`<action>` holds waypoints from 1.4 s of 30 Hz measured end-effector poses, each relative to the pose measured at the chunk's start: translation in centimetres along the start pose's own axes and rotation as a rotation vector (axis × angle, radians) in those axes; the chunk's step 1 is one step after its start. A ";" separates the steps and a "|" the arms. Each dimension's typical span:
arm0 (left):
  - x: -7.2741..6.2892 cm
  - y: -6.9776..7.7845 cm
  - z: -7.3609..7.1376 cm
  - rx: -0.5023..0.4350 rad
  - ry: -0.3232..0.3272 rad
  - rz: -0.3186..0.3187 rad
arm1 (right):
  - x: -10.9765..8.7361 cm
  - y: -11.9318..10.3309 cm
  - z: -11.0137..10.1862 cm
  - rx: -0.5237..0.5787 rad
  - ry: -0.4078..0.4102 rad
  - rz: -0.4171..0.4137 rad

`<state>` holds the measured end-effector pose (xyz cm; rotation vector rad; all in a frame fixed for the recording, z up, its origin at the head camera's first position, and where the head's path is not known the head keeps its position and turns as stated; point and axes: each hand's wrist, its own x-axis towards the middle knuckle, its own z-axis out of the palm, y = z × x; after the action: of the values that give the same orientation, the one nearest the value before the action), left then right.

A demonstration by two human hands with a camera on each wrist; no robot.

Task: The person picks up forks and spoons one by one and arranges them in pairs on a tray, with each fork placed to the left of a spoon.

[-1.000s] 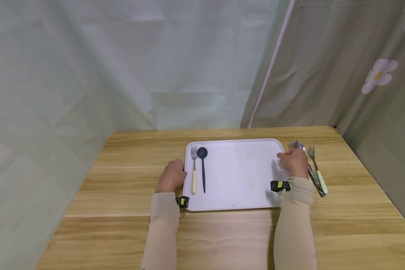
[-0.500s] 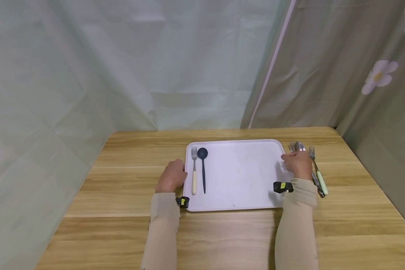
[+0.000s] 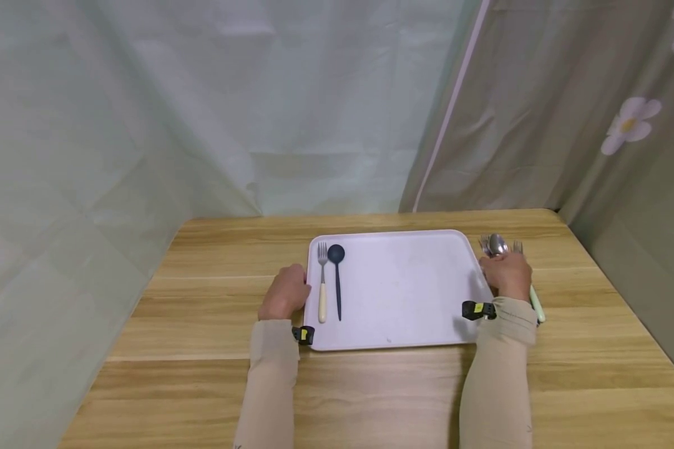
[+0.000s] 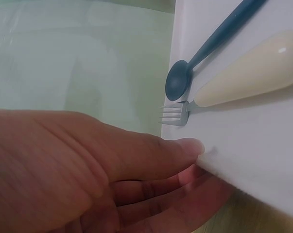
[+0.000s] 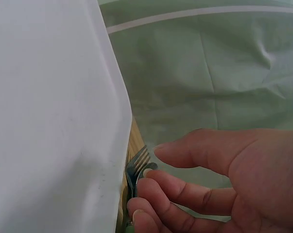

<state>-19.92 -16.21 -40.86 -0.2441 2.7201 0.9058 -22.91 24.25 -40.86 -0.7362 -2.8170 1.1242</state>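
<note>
A white rectangular tray (image 3: 393, 287) lies on the table, with a cream-handled fork (image 3: 322, 302) and a dark spoon (image 3: 337, 280) side by side near its left end. My left hand (image 3: 285, 292) grips the tray's left rim; the left wrist view shows the thumb on top and the fingers below. Over the cutlery beside the right rim is my right hand (image 3: 507, 274), thumb and fingers apart with nothing between them. Just by its fingertips are a fork (image 5: 138, 162) and a metal spoon (image 3: 497, 243). A fork with a pale green handle (image 3: 536, 304) is partly hidden beneath this hand.
The wooden table (image 3: 202, 324) extends around the tray on all sides. A pale curtain (image 3: 314, 112) hangs along its back and left, and a darker flowered one (image 3: 517, 112) at the right.
My right hand has shifted right, from above the tray's right rim to over the cutlery beside it. The left hand keeps its place, and the tray has not visibly moved.
</note>
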 end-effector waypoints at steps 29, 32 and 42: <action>0.1 -0.2 -0.3 0.045 -0.007 0.000 | -0.5 1.2 -1.3 0.049 0.001 0.165; 0.1 -0.2 -0.4 0.049 -0.012 -0.007 | -0.5 1.4 -1.5 0.016 0.021 0.159; -0.2 -0.2 -0.5 0.049 -0.004 0.008 | -0.4 2.0 -2.1 0.018 0.025 0.198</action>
<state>-19.76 -16.62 -40.54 -0.2212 2.7378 0.8400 -21.35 26.65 -40.56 -1.0395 -2.7584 1.1534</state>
